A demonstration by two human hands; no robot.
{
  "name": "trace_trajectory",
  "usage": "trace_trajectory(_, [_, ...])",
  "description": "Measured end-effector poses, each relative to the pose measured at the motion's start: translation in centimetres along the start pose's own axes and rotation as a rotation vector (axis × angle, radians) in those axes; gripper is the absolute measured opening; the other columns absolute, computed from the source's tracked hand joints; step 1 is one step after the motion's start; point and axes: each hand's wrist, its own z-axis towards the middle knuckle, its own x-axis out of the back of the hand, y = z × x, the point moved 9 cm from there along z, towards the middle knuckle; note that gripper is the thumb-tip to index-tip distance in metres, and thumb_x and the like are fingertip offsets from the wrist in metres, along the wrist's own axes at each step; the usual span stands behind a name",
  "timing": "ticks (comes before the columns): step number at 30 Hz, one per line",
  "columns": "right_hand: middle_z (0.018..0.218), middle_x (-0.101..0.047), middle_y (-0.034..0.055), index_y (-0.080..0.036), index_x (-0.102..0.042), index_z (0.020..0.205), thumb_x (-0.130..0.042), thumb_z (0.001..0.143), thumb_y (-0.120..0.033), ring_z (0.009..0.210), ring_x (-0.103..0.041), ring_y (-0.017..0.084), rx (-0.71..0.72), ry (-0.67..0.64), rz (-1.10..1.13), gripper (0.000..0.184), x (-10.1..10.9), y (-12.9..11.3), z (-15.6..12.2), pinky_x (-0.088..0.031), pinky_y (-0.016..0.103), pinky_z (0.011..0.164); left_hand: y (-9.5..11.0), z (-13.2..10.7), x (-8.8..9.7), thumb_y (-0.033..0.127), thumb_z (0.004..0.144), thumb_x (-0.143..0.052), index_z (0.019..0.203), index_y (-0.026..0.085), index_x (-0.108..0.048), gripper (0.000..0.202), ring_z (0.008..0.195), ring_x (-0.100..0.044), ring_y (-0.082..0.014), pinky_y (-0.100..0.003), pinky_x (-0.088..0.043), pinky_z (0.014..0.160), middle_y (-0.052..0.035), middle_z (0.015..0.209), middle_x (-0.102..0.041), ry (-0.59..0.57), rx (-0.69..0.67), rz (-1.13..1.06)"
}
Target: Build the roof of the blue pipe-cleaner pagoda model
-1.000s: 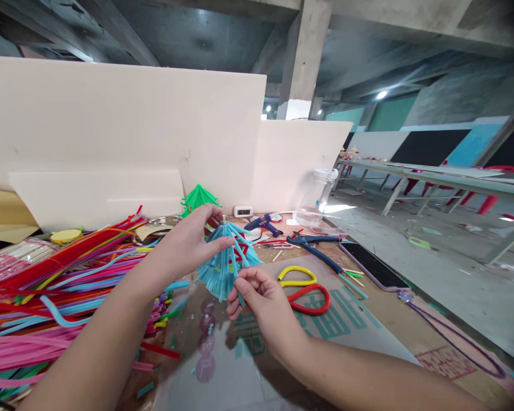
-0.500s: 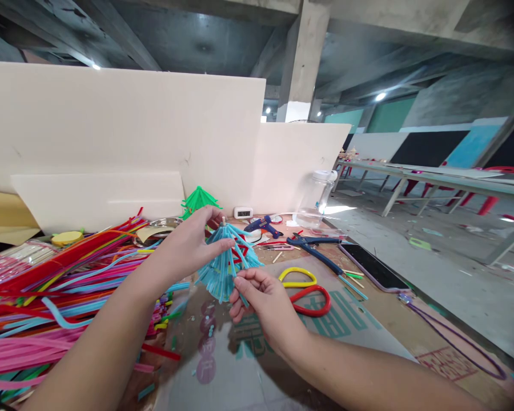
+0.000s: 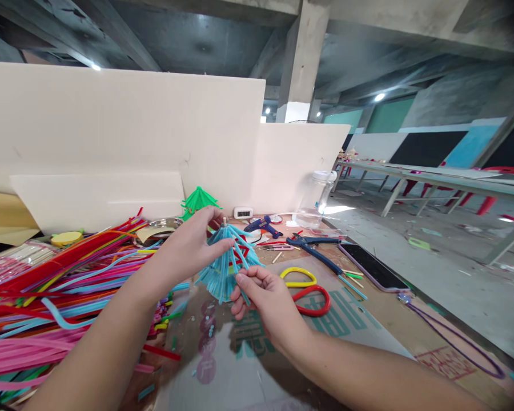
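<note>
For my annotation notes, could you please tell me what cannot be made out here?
Head view:
digital clock: display too small to read.
blue pipe-cleaner umbrella: underside hidden by left hand and right hand.
pipe-cleaner pile: cut off by the left edge.

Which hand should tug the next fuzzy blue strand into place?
Probably the right hand: its fingers pinch a strand low on the blue fuzzy umbrella, while the left hand grips its top.

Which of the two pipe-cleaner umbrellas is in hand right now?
The blue umbrella, held by the left hand at its top and the right hand at a rib; the green umbrella stands untouched behind.
</note>
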Motion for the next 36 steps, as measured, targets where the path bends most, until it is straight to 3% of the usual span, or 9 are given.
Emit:
trace_trajectory(15, [0.059,-0.067,-0.0006,-0.016,-0.055,0.082,-0.075,0.072,-0.044,0.042,-0.060,0.011,0.026,-0.024,0.002,0.036,-0.2,0.2,0.1,-0.049,0.021,0.040,0.2,-0.1,0.0,0.044,0.083,-0.059,0.103,0.019,-0.050,0.033,0.089,-0.060,-0.0222,-0.038,-0.050,0.079,-0.0061,0.100,-0.058,0.007,0.015,0.012])
trace_trajectory(36, [0.059,-0.067,-0.0018,-0.017,-0.053,0.086,-0.074,0.074,-0.044,0.043,-0.061,0.012,0.050,-0.054,0.069,0.036,-0.5,1.1,-0.2,-0.050,0.022,0.042,-0.2,-0.2,0.0,0.044,0.083,-0.061,0.107,0.019,-0.051,0.037,0.098,-0.061,-0.0242,-0.040,-0.050,0.083,-0.0069,0.104,-0.060,0.004,0.016,0.015])
